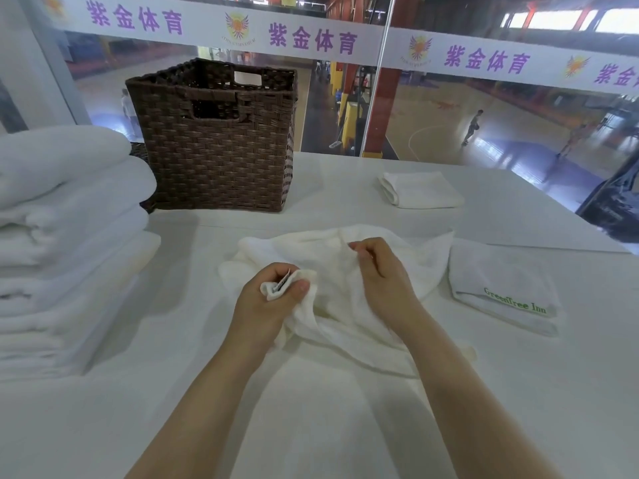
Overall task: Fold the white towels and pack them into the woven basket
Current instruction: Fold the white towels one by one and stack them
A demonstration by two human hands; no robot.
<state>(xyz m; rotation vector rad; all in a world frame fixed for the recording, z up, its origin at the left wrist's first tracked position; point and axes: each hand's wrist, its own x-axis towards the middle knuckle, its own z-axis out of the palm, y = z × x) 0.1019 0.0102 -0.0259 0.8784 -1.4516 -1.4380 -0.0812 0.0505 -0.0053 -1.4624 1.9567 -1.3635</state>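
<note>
Both hands are bunched up in a crumpled white towel [332,271] mid-counter [311,426]: left hand [273,292] pinching a corner with its tag, right hand [377,267] gripping a fold. Woven basket [214,140] sits behind, to the left.

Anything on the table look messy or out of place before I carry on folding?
Only the towel in hand: it lies crumpled and unfolded at centre, the left hand pinching a corner with its tag, the right hand gripping a fold. The folded towels, the stack and the upright basket look tidy.
</note>
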